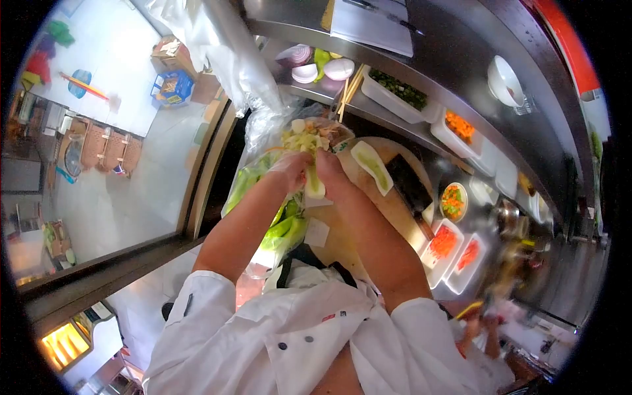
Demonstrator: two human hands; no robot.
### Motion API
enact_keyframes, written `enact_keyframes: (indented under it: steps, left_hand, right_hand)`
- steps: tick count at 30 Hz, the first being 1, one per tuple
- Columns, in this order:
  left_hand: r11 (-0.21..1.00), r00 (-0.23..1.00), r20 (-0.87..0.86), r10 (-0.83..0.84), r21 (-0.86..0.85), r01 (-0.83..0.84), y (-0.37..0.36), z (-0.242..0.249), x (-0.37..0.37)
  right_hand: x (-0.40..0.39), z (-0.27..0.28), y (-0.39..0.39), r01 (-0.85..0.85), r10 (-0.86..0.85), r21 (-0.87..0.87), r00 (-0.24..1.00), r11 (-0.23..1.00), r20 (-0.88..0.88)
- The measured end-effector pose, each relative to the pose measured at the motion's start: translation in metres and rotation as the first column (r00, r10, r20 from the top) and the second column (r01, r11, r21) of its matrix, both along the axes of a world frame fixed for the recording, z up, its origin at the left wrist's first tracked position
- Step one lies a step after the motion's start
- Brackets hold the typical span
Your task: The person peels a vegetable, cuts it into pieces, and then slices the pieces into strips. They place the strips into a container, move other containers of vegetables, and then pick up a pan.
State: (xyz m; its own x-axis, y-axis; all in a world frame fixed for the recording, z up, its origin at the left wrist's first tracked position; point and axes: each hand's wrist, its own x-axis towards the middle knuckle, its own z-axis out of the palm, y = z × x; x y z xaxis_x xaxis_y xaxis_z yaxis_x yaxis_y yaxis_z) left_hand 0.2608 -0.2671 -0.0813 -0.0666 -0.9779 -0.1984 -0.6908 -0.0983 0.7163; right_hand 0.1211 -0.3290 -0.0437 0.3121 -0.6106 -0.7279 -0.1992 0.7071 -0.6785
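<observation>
Both hands are together near the top of the round cutting board (342, 243). My left hand (293, 168) is closed on a pale green vegetable piece (315, 183). My right hand (330, 172) grips the upper end of the same piece, its fingertips partly hidden. Just beyond them lies a heap of yellowish scraps (304, 135). A halved pale green vegetable (372, 168) rests on the board to the right, beside a dark cleaver (409, 187). To the left, a clear plastic bag holds green peppers (284, 227).
Trays of red strips (442, 245) and a bowl of diced vegetables (453, 201) stand to the right. A metal shelf holds onions (339, 69), chopped greens (398, 90) and diced carrot (459, 126). Another person (487, 329) is at the lower right, blurred.
</observation>
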Motion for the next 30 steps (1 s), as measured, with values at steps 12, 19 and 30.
enact_keyframes:
  steps: [12, 19, 30]
  left_hand:
    - [0.624, 0.589, -0.337, 0.735, 0.675, -0.393, -0.025, 0.013, -0.014]
    - [0.794, 0.703, -0.409, 0.582, 0.473, -0.382, -0.012, -0.016, -0.006]
    - [0.54, 0.09, -0.533, 0.841, 0.822, -0.183, -0.021, 0.004, -0.014]
  right_hand:
    - [0.001, -0.009, 0.0, -0.032, 0.032, 0.046, 0.999, 0.998, 0.007]
    - [-0.001, -0.019, -0.004, -0.071, 0.078, 0.117, 0.995, 0.991, -0.063]
    - [-0.011, -0.033, -0.009, 0.023, -0.033, 0.111, 0.995, 0.994, 0.089]
